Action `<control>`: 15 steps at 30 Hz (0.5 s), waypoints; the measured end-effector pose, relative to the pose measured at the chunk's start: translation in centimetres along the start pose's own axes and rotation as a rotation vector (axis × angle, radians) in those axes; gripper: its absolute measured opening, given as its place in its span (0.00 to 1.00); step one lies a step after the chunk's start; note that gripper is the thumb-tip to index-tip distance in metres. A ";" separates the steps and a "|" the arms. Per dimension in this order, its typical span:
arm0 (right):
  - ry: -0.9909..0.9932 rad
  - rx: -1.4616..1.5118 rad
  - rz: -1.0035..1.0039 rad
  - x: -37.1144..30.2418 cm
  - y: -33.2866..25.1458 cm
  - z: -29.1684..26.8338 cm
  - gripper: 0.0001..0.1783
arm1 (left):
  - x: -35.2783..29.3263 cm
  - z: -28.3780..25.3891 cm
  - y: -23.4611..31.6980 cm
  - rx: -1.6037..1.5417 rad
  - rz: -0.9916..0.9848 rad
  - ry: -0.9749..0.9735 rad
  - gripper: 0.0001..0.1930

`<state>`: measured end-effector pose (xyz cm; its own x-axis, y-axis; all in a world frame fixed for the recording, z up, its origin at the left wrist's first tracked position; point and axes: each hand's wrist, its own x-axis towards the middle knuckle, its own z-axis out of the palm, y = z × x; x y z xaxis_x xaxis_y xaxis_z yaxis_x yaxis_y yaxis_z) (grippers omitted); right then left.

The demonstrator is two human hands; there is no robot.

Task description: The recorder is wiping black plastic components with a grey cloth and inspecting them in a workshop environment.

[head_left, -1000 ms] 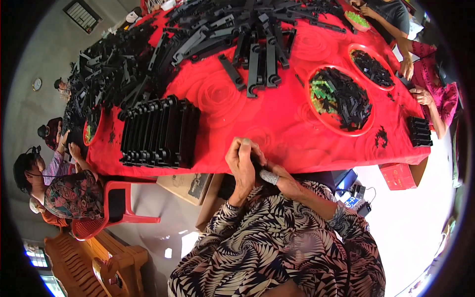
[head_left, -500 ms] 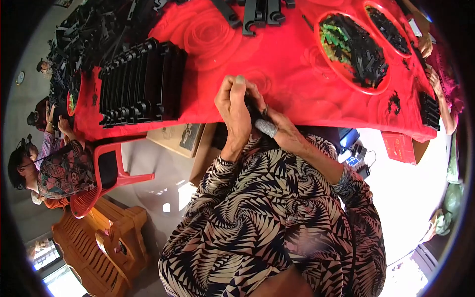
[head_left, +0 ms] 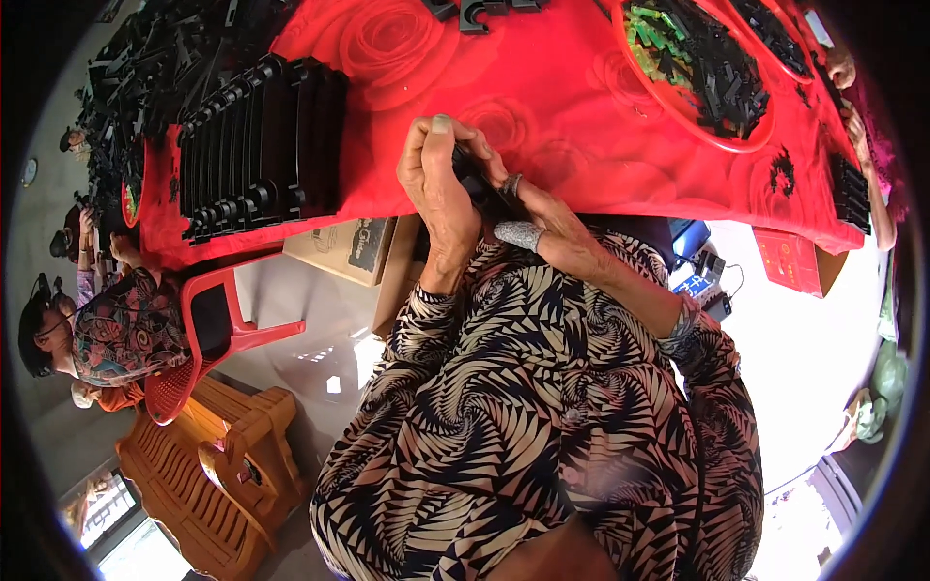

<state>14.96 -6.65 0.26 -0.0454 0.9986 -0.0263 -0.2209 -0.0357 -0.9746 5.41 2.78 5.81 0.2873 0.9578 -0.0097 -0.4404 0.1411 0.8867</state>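
Close to the table's front edge, my left hand (head_left: 438, 189) is closed around a black plastic part (head_left: 473, 179), its thumb pointing up along it. My right hand (head_left: 552, 218) grips the same part from the other side, fingers curled; a grey wrap (head_left: 519, 234) covers its thumb. Most of the part is hidden by my fingers. On the red tablecloth (head_left: 417, 82) to the left stands a row of long black plastic parts (head_left: 262, 150), packed side by side.
At the right, a red-rimmed oval tray (head_left: 754, 147) holds small black and green pieces. A heap of black parts (head_left: 145, 87) fills the far left. Cardboard boxes (head_left: 334, 250) stand below the edge, and a red chair (head_left: 208, 334) is beside a seated person (head_left: 131, 329).
My view has shifted, so the far black parts sit nearer the upper rim. Both hands keep hold of the black part, and more of it shows between them.
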 end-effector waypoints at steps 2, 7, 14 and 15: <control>-0.029 0.114 0.004 -0.1 0.1 -0.2 0.29 | 0.1 0.0 -0.1 -0.001 -0.009 0.001 0.15; -0.044 0.200 0.007 0.0 0.1 -0.8 0.29 | 0.3 -0.3 -0.5 0.013 0.004 -0.024 0.15; 0.005 0.017 -0.124 0.4 1.5 -0.2 0.22 | 0.2 -0.2 -0.3 -0.045 0.024 0.000 0.13; 0.021 -0.095 -0.142 0.4 1.8 -0.2 0.21 | 0.1 -0.1 -0.1 -0.035 0.025 0.012 0.13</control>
<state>14.78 -6.32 -1.56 0.0002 0.9940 0.1095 -0.1305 0.1086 -0.9855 5.38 2.91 5.61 0.2661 0.9639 0.0066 -0.4771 0.1258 0.8698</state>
